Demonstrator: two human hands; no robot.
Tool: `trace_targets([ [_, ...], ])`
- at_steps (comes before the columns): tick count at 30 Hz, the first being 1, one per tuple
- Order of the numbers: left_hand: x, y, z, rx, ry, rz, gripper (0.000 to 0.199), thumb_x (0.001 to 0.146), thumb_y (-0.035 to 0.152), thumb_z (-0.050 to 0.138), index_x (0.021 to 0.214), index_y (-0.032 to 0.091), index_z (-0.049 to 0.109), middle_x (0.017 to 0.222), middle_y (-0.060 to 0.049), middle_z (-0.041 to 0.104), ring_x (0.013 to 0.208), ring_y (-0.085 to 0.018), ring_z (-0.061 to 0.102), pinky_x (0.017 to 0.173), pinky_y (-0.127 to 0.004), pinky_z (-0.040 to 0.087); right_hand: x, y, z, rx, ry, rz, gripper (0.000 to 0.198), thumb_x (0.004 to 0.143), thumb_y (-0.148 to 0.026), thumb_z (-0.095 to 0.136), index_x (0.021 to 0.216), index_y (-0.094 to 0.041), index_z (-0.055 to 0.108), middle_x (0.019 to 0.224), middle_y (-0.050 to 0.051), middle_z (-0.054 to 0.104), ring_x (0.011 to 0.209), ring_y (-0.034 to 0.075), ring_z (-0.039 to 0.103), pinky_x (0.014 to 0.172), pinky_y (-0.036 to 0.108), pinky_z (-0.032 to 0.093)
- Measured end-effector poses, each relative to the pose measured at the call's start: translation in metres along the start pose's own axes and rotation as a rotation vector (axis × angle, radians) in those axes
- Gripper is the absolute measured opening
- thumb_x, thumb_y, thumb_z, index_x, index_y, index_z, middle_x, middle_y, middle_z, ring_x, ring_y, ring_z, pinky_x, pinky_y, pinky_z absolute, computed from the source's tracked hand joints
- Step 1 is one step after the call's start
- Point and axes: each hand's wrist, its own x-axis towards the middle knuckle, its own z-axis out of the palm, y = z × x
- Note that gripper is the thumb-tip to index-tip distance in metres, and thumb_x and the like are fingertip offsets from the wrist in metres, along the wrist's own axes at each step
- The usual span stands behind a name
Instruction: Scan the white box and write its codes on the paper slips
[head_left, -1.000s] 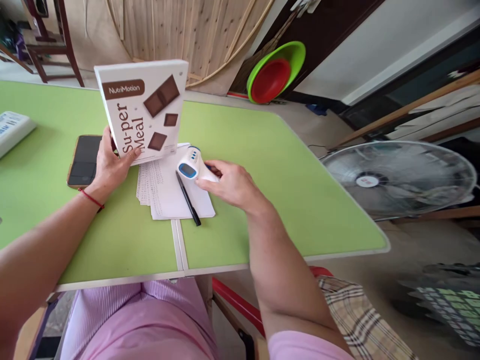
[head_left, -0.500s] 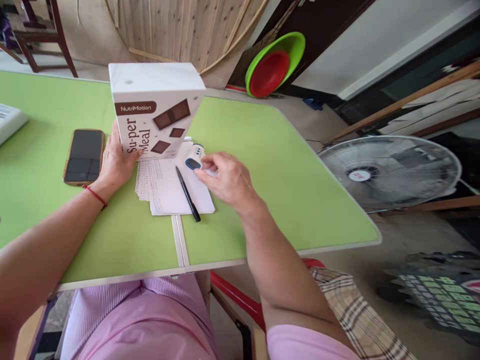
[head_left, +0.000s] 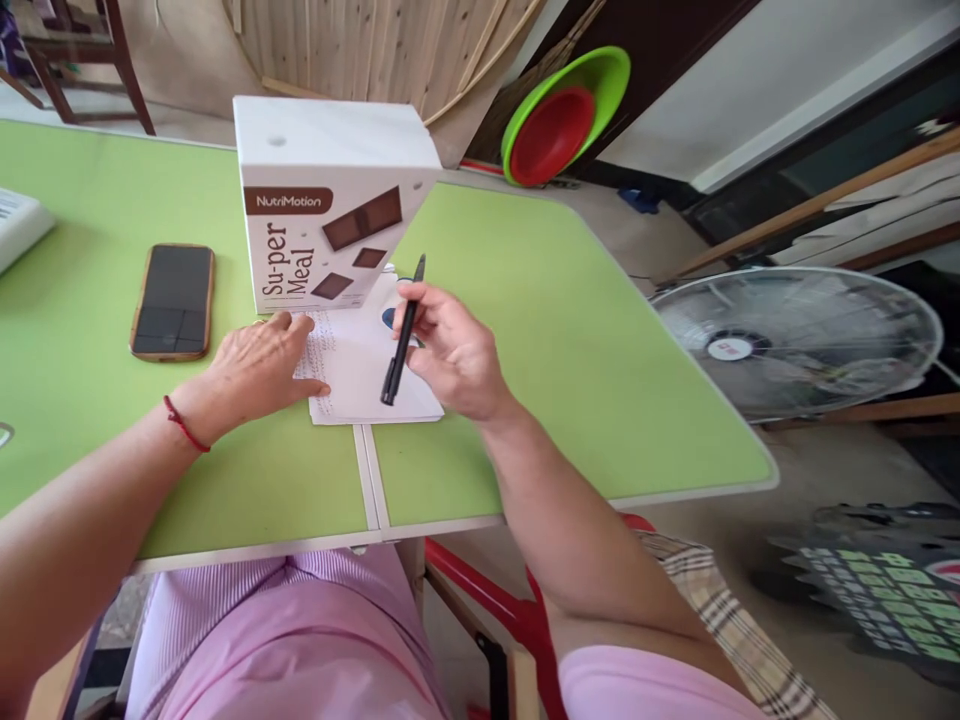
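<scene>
My right hand [head_left: 454, 355] grips a black pen [head_left: 403, 335], lifted over the stack of paper sheets [head_left: 360, 375] with its tip pointing away from me. Fingers apart, my left hand [head_left: 259, 368] lies flat across the left edge of the sheets, partly covering rows of small handwriting. Just beyond it a white "NutriMotion Su-per Meal" box [head_left: 300, 240] stands upright, apparently at the back of the paper. A small white and blue device [head_left: 388, 318] sits on the sheets, mostly hidden behind my right hand and the pen.
A phone in a brown case [head_left: 172, 300] lies on the green table [head_left: 570, 380], left of the box. A white object [head_left: 21, 228] is at the far left edge. Past the table's right side stands a fan [head_left: 802, 345]; green and red basins [head_left: 559, 125] are behind.
My right hand has left the small device and picked up the pen from the paper. My left hand has let go of the box and come down onto the sheets.
</scene>
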Motion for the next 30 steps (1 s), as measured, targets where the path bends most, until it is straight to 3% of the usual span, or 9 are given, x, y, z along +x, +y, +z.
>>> trace_targets([
  [2,0.002,-0.001,0.004,-0.004,-0.025,0.012,0.066,0.084,0.051,0.073,0.136,0.019,0.047,0.126,-0.017,0.061,0.111,-0.039,0.066,0.085,-0.045,0.056,-0.002,-0.001,0.009,0.104,0.073,-0.035,0.046,0.072,-0.048,0.078,0.105,-0.027,0.053,0.086,0.000,0.056,0.080,0.016,0.058,0.078,0.032,0.052],
  [5,0.005,-0.002,0.007,-0.041,-0.011,0.002,0.073,0.082,0.051,0.075,0.139,0.017,0.045,0.129,-0.017,0.061,0.114,-0.039,0.064,0.089,-0.046,0.055,-0.007,-0.001,0.025,0.178,0.168,0.001,0.040,0.082,-0.062,0.067,0.090,-0.027,0.050,0.072,-0.004,0.049,0.064,0.013,0.050,0.066,0.030,0.048],
  [9,0.007,-0.003,0.006,-0.079,0.001,-0.009,0.069,0.077,0.052,0.079,0.133,0.021,0.052,0.120,-0.012,0.065,0.111,-0.036,0.066,0.088,-0.042,0.055,-0.010,-0.001,0.037,0.122,0.079,0.138,0.054,0.088,-0.074,0.043,0.097,-0.025,0.063,0.078,0.001,0.060,0.074,0.017,0.059,0.077,0.036,0.051],
  [13,0.011,-0.006,0.008,-0.096,0.005,0.013,0.053,0.082,0.047,0.072,0.127,0.021,0.060,0.114,-0.011,0.066,0.105,-0.035,0.067,0.087,-0.043,0.055,-0.006,-0.001,0.036,0.037,0.057,0.242,0.038,0.079,-0.059,0.059,0.089,-0.023,0.067,0.080,0.003,0.065,0.074,0.018,0.059,0.075,0.036,0.050],
  [17,0.013,-0.007,0.013,-0.104,0.074,0.034,0.039,0.090,0.039,0.060,0.123,0.020,0.064,0.107,-0.010,0.068,0.101,-0.035,0.069,0.082,-0.044,0.056,-0.002,0.005,0.039,-0.066,0.062,0.201,0.020,0.070,-0.041,0.063,0.079,-0.023,0.064,0.075,0.002,0.065,0.067,0.016,0.054,0.067,0.033,0.046],
  [27,0.015,-0.010,0.014,-0.113,0.077,-0.012,0.032,0.087,0.039,0.063,0.112,0.018,0.063,0.099,-0.010,0.071,0.093,-0.032,0.069,0.075,-0.040,0.053,0.004,0.019,0.047,-0.057,0.071,0.184,0.014,0.075,-0.037,0.060,0.075,-0.022,0.060,0.072,0.000,0.062,0.066,0.015,0.050,0.065,0.031,0.045],
  [30,0.014,-0.010,-0.004,-0.022,0.007,0.069,0.022,0.091,0.035,0.058,0.102,0.017,0.063,0.097,-0.010,0.071,0.090,-0.029,0.069,0.073,-0.035,0.050,0.005,0.018,0.046,-0.038,0.063,0.170,0.014,0.075,-0.035,0.059,0.078,-0.021,0.060,0.075,0.001,0.063,0.068,0.014,0.052,0.066,0.030,0.046],
])
